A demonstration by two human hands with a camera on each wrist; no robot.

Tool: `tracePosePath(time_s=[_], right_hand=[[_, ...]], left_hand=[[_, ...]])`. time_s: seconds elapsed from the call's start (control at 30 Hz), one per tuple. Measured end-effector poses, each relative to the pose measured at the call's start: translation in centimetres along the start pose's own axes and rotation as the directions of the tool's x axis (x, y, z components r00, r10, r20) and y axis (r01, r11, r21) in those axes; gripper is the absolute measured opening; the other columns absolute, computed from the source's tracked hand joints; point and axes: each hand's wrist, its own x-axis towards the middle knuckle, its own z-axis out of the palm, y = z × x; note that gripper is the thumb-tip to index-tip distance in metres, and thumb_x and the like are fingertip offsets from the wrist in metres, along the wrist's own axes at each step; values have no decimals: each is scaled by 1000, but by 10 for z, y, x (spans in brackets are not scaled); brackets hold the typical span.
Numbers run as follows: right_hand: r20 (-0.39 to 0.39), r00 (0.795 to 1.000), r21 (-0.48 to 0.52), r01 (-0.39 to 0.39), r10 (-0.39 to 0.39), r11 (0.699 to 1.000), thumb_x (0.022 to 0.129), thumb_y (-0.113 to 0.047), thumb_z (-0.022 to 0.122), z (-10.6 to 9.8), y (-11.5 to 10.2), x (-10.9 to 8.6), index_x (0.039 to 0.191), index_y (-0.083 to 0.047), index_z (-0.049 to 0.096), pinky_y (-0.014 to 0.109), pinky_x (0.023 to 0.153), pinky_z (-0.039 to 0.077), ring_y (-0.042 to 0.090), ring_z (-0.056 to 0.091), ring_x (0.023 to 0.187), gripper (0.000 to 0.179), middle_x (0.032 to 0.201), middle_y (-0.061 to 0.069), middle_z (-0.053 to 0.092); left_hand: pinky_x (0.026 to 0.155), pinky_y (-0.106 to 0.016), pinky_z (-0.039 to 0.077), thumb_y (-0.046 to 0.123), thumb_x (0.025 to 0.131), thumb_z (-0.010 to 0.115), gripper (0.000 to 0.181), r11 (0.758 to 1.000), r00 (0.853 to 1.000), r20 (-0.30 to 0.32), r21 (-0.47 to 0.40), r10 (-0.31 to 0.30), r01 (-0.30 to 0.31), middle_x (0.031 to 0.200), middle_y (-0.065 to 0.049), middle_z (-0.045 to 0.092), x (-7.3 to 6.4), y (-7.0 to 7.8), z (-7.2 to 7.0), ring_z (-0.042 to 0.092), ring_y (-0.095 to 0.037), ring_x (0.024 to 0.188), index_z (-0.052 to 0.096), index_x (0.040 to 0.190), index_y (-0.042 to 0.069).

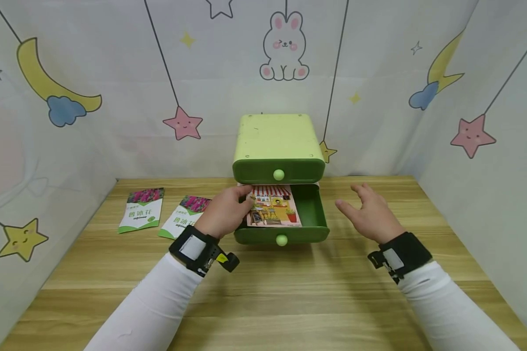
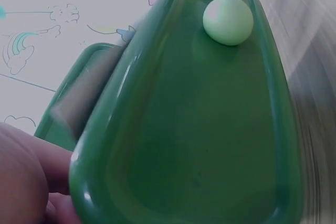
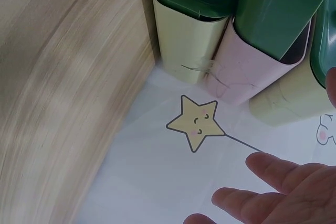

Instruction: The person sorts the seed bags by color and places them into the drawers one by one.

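- White sleeves (image 1: 145, 302) come nearest, each ending in a black wrist strap (image 1: 189, 251), with the wood-grained worktop (image 1: 268, 302) beneath.
- Between the two hands stands a small drawer unit (image 1: 276, 136); its green lower drawer (image 1: 307, 207), in the pink shell (image 3: 252, 74), is pulled out, and the drawer above is closed.
- Inside that open drawer, toward its left side, lies an illustrated card (image 1: 274, 214) with a striped awning, its near edge at the front rim.
- Across the card's left edge reaches the left hand (image 1: 224, 209), thumb and fingers close to the paper (I cannot tell whether they pinch it or merely touch).
- Well apart from it, the right hand (image 1: 371, 217) hovers beside the unit, fingers spread, holding nothing.
- Two flower-printed seed packets, a left one (image 1: 142, 219) and a right one (image 1: 182, 222), lie on the worktop; the left wrist partly covers the second, so a low sweep could drag it along.
- If the card sits proud of the rim, as the left wrist view hints, closing the drawer could crease it against the shell.
- Fingers left inside could get nipped, and with neither hand visibly bracing the unit, a hard push might slide it backward.
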Motion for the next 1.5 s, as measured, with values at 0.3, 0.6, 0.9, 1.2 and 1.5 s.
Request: tracePosePath(time_s=[0.3,0.6,0.9,1.2,1.5], right_hand=[[0,1000,-6,-2,2,1000,92,-63,40,0,0,1,145,3,25,69,100,18,51,9,129,86,148,30,13],[4,1000,-8,-9,9,1000,92,-63,40,0,0,1,146,2,24,69,100,17,51,8,129,86,149,30,12],[3,1000,-5,-9,9,1000,92,-63,40,0,0,0,146,2,24,70,100,17,52,7,129,86,149,30,10],[0,1000,0,-2,2,1000,92,-62,40,2,0,0,146,2,24,70,100,17,51,7,129,85,150,28,10],[10,1000,4,-10,10,1000,92,-62,40,1,-1,0,146,2,23,70,100,17,51,6,129,85,150,28,9]], left_hand=[[84,-40,43,26,97,51,49,999,1000,5,39,17,-17,144,-7,39,0,-1,1,50,-16,103,40,142,10],[49,-35,43,26,98,48,48,999,1000,20,45,23,-24,144,-7,39,0,-1,1,36,-16,38,38,143,12],[34,-29,34,28,99,46,48,998,1000,10,58,1,-2,57,-5,53,-5,4,2,34,-16,34,36,145,15],[33,-29,33,29,99,45,47,998,1000,4,62,-3,3,46,2,36,-7,5,1,33,-16,34,38,144,17],[33,-29,33,28,99,44,46,997,1000,-7,73,14,-14,54,-4,45,-10,8,0,35,-16,35,38,144,17]])
